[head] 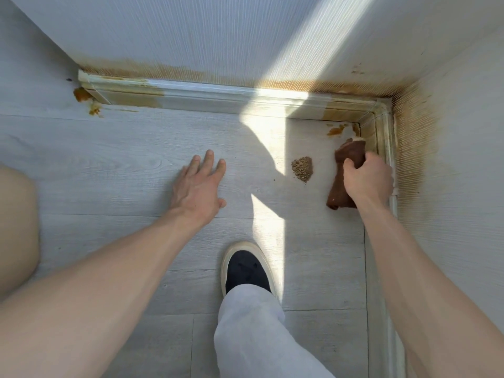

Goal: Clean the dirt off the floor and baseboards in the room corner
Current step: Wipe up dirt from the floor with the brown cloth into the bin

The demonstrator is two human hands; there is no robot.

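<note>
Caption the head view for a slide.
Right hand wipes corner baseboard with brown cloth; left hand open.

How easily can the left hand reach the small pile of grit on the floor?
Probably easily. The left hand is open, holds nothing, and only bare floor lies between it and the pile of grit. The right hand with the brown cloth stays beyond the pile.

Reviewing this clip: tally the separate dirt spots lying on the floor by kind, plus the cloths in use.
Orange-brown smears on the floor: 2, one by the baseboard's left end, one in the corner
Granular dirt pile: 1
Brown cloth, gripped by the right hand: 1
Total: 4
</note>
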